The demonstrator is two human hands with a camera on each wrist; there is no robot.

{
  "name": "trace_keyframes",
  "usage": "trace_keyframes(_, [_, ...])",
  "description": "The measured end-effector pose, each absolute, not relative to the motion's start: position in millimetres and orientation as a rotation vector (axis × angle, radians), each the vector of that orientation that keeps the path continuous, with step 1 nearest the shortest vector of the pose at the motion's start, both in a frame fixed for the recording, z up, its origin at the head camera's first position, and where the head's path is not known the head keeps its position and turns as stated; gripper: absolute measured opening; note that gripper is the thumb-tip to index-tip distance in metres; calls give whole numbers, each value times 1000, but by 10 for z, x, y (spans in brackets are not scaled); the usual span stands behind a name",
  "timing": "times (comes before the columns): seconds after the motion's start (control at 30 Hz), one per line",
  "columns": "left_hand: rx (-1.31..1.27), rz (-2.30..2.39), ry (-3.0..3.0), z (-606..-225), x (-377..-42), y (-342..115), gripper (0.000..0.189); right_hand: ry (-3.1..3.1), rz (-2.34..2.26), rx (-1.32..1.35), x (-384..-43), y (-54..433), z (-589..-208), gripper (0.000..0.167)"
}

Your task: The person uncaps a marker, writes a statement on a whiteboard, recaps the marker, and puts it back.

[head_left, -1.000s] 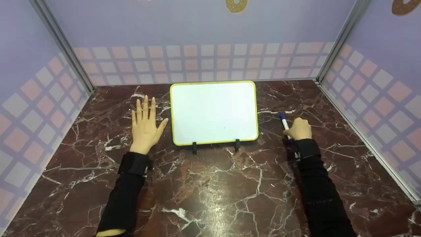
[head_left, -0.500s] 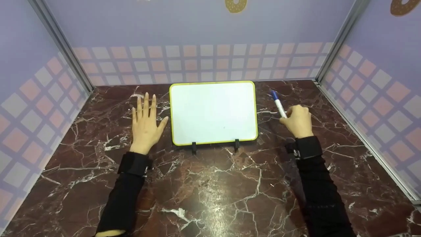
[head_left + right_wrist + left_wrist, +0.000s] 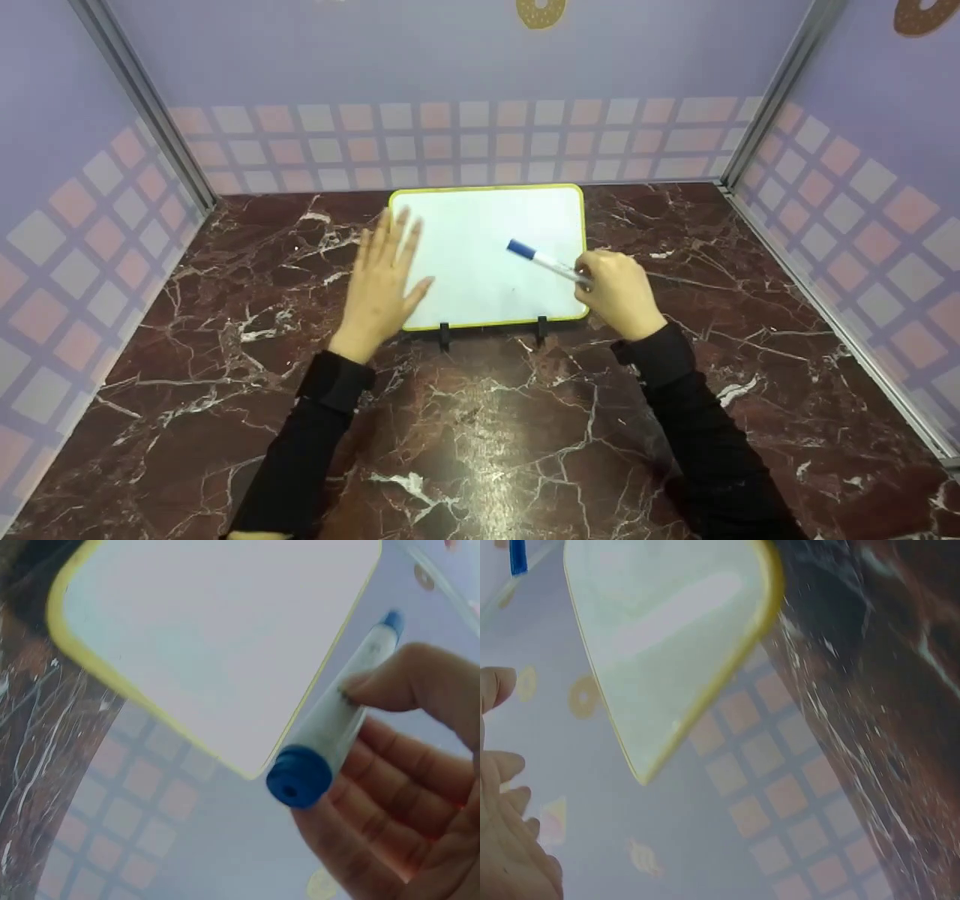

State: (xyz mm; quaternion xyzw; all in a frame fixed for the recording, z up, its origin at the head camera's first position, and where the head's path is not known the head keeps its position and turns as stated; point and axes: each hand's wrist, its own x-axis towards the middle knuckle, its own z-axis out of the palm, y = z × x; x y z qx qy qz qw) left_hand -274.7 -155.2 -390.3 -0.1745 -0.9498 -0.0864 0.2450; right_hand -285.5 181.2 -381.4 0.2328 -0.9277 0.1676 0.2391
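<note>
Marker [image 3: 546, 262], white with blue ends, is pinched in the right hand [image 3: 619, 291], the thumb on one side and the curled fingers behind. It slants up and leftward in front of the right half of the board [image 3: 465, 259]; in the right wrist view its near blue end faces the camera. Whether it touches the board cannot be told.

The left hand [image 3: 380, 289] is spread, its fingers straight and thumb out, with nothing in its hold. It overlaps the board's left edge in the head view, but in the left wrist view wall shows between them.

The board, white with a yellow rim, leans on two black feet [image 3: 444, 336] on the marbled table [image 3: 487, 442]. Behind is a lilac wall [image 3: 337, 60] with pink and white squares.
</note>
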Motion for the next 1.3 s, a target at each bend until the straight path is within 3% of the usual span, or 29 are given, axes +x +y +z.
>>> trace_keyframes(0.3, [-854,-304,-2400,-4089,-2643,-1123,51,-2471,296,874,-2717,1542,-3899,21])
trace_keyframes(0.53, [-900,-338,-2229,-4204,-2623,-1013,26,-2467,265,930,-2666,1489,-3874,28])
trace_keyframes(0.7, [-896,-326,-2187,-4212,-2622,-1002,22,-2466,266,967,-2670,1494,-3872,33])
trace_keyframes(0.93, [-893,-332,-2142,-4190,-2617,-986,20,-2459,321,974,-2676,1498,-3885,18])
trace_keyframes(1.3, [-873,-378,-2159,-4222,-2635,-986,21,-2407,295,895,-2696,1497,-3883,9])
